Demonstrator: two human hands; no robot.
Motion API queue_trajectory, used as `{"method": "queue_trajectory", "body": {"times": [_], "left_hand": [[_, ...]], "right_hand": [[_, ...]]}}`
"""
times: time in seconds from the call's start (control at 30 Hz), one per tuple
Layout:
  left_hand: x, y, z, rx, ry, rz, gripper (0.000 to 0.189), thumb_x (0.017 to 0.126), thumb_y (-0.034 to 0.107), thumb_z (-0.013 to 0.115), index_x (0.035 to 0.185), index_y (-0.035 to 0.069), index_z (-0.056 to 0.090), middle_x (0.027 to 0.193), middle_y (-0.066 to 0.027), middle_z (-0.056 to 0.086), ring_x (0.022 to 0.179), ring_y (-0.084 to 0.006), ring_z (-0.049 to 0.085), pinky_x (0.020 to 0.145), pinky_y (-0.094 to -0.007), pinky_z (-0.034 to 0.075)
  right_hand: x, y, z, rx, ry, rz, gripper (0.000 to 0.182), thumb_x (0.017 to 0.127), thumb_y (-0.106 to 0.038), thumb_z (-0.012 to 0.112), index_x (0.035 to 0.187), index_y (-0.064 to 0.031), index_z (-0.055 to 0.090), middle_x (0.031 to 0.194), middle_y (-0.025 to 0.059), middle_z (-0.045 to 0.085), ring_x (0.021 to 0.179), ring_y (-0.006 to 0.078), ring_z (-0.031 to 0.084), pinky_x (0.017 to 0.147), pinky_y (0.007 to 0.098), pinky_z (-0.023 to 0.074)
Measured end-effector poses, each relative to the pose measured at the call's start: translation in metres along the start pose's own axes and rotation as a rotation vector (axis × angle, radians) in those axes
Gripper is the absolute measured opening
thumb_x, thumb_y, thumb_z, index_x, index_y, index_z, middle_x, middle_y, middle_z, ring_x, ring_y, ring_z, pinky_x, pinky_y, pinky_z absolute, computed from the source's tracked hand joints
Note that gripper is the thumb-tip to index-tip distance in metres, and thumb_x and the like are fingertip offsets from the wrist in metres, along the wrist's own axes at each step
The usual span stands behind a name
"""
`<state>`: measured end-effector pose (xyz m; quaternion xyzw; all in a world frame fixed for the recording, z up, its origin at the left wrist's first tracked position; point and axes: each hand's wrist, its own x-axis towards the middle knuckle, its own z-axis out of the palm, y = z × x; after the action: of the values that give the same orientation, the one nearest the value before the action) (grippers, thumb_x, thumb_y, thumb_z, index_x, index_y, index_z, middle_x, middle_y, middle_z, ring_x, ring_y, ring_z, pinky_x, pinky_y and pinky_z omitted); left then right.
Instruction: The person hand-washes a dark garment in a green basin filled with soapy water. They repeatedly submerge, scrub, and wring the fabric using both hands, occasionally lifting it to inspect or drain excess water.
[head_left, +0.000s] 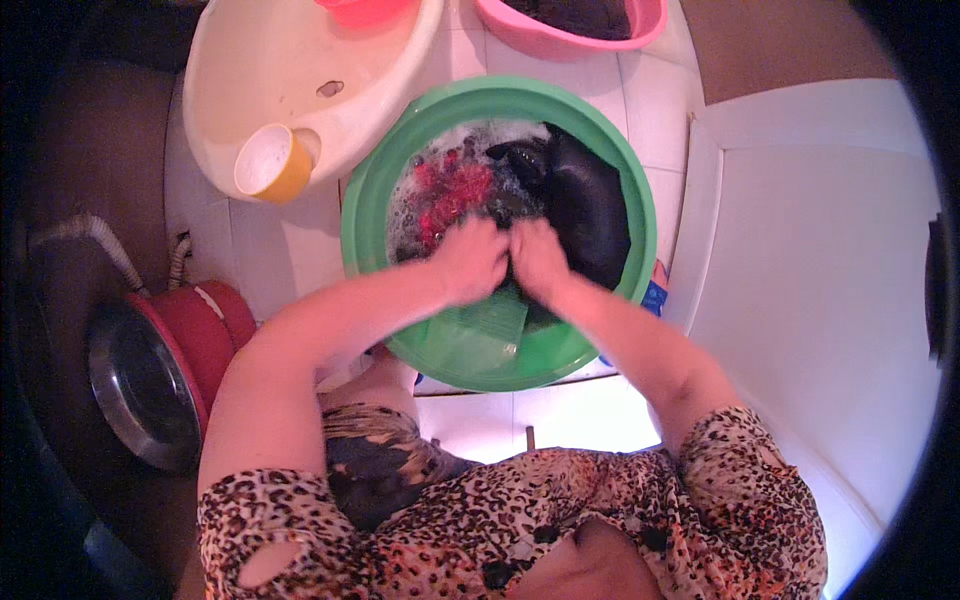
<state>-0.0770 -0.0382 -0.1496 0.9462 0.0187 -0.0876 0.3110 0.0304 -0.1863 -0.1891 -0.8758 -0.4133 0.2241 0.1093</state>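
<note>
A large green plastic basin (645, 217) stands on the tiled floor before me, holding foamy water and wet laundry. My left hand (474, 259) and my right hand (538, 255) are close together over its middle, knuckles up and slightly blurred. Both are closed on dark wet cloth (517, 202), most of their fingertips hidden. Black fabric (589, 202) fills the basin's right side, and a red piece of cloth (454, 191) lies among suds at the left. Just below my hands, a green ribbed washboard surface (491, 322) slopes at the basin's near side.
At upper left is a cream-coloured baby bathtub (225, 97) with a yellow cup (289, 169) on its edge. A pink tub (547, 45) with dark contents stands beyond the basin. Red basins (184, 337) and a metal bowl (146, 390) lean at left. A white door (810, 247) borders the right.
</note>
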Motion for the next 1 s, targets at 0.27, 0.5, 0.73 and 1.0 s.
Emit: {"method": "queue_trajectory", "body": {"times": [0.27,0.5,0.73,1.0], "left_hand": [[-0.009,-0.026,0.014,0.077,-0.052,0.218,0.022,0.086,0.023,0.063,0.102,0.008,0.063,0.106,-0.0151,0.058,0.104,-0.0344,0.055,0.088,-0.0457,0.046],[0.003,0.006,-0.003,0.060,0.014,-0.122,0.027,0.082,0.018,0.062,0.105,0.003,0.060,0.101,-0.0172,0.058,0.099,-0.0361,0.054,0.079,-0.0514,0.045],[0.002,-0.031,0.026,0.121,0.270,0.353,0.029,0.078,0.014,0.062,0.104,0.004,0.059,0.092,-0.0140,0.056,0.086,-0.0345,0.055,0.075,-0.0469,0.046],[0.061,-0.034,-0.009,-0.081,0.128,-0.426,0.043,0.093,0.045,0.053,0.111,0.009,0.069,0.122,-0.0221,0.059,0.114,-0.0418,0.054,0.099,-0.0512,0.044]], "right_hand": [[-0.041,-0.015,0.026,0.064,0.201,-0.240,0.025,0.085,-0.010,0.050,0.109,-0.0028,0.054,0.102,0.0232,0.060,0.088,0.0395,0.060,0.076,0.0480,0.0508],[-0.021,-0.022,-0.004,0.008,-0.037,0.011,0.033,0.095,-0.027,0.049,0.113,0.0005,0.047,0.078,0.0244,0.068,0.070,0.0432,0.068,0.063,0.0506,0.0558],[-0.018,-0.006,0.010,-0.070,0.019,-0.063,0.019,0.090,-0.017,0.056,0.100,-0.0027,0.049,0.070,0.0195,0.066,0.061,0.0416,0.066,0.055,0.0519,0.0542],[-0.012,-0.034,-0.059,0.001,0.120,-0.339,0.032,0.076,-0.029,0.077,0.092,-0.0045,0.064,0.121,0.0231,0.053,0.110,0.0430,0.051,0.090,0.0517,0.0462]]}}
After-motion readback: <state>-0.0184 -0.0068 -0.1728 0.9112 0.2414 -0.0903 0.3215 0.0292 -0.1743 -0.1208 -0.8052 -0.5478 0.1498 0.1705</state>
